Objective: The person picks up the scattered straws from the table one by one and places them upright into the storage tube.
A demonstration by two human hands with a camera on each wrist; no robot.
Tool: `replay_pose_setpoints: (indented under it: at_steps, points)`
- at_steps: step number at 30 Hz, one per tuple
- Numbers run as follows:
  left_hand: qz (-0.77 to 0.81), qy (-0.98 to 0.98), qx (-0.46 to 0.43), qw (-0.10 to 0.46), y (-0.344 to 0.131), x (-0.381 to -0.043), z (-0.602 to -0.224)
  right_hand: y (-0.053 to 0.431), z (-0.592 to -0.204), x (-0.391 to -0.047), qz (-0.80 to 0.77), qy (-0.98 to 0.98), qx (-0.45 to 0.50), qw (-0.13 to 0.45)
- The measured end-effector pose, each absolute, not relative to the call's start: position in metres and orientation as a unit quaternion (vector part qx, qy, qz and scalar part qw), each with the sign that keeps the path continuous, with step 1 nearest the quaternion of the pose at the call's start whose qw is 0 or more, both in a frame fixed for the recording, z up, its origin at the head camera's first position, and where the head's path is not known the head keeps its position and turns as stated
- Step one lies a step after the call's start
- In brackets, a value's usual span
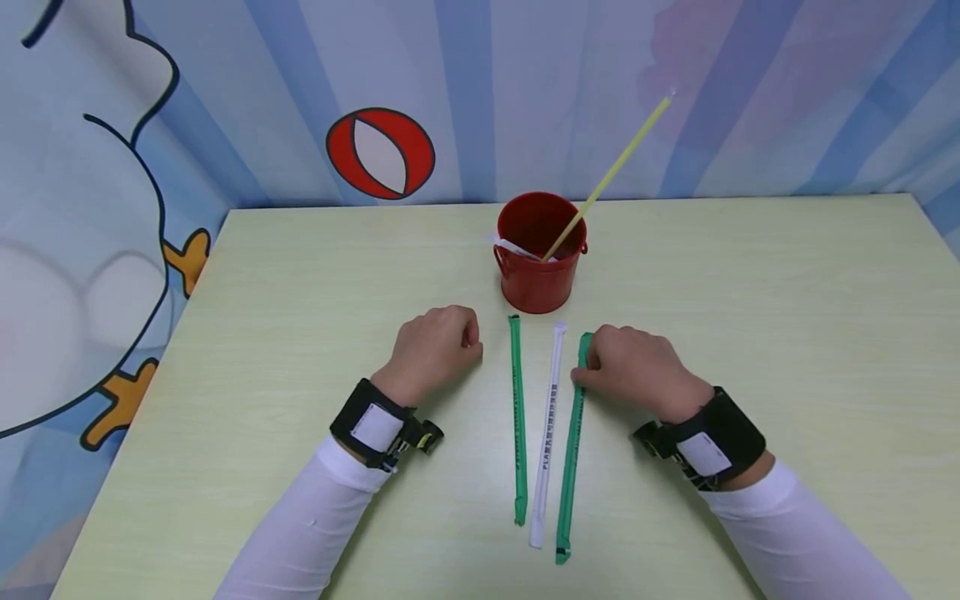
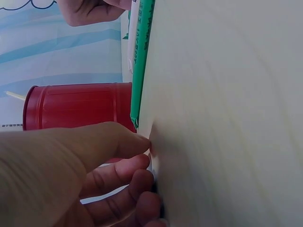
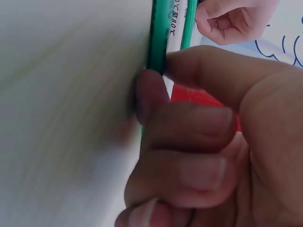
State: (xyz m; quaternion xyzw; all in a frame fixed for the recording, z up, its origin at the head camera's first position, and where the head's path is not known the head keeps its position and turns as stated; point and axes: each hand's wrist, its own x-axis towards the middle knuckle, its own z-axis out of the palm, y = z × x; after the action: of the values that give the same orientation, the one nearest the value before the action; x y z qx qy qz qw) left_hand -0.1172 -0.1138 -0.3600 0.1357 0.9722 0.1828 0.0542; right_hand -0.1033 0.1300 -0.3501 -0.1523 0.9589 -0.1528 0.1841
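Note:
Three wrapped straws lie side by side on the table: a green one (image 1: 517, 421) on the left, a white one with dark print (image 1: 549, 433) in the middle, and a green one (image 1: 572, 467) on the right. My right hand (image 1: 637, 371) pinches the right green straw near its far end between thumb and index finger; the right wrist view shows the grip on the green wrapper (image 3: 158, 35). To the left of the straws, my left hand (image 1: 435, 350) rests on the table with loosely curled fingers (image 2: 113, 177) and nothing between them.
Just beyond the straws stands a red metal bucket (image 1: 536, 287). A yellow straw (image 1: 618, 167) leans up out of it, and a white wrapped straw (image 1: 513, 247) lies inside near its rim. Behind the pale wooden table (image 1: 337, 267) hangs a printed blue cloth (image 1: 517, 100).

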Motion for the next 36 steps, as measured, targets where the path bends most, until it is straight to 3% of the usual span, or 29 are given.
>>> replay_pose_setpoints:
  at_steps: [11, 36]
  points:
    - [0.187, 0.972, 0.133, 0.057, -0.113, -0.117, -0.36, 0.132, -0.349, -0.106, -0.174, 0.958, -0.137, 0.184]
    - [0.186, 0.972, 0.131, 0.058, -0.114, -0.115, -0.359, 0.15, -0.322, -0.11, -0.252, 0.957, -0.132, 0.057]
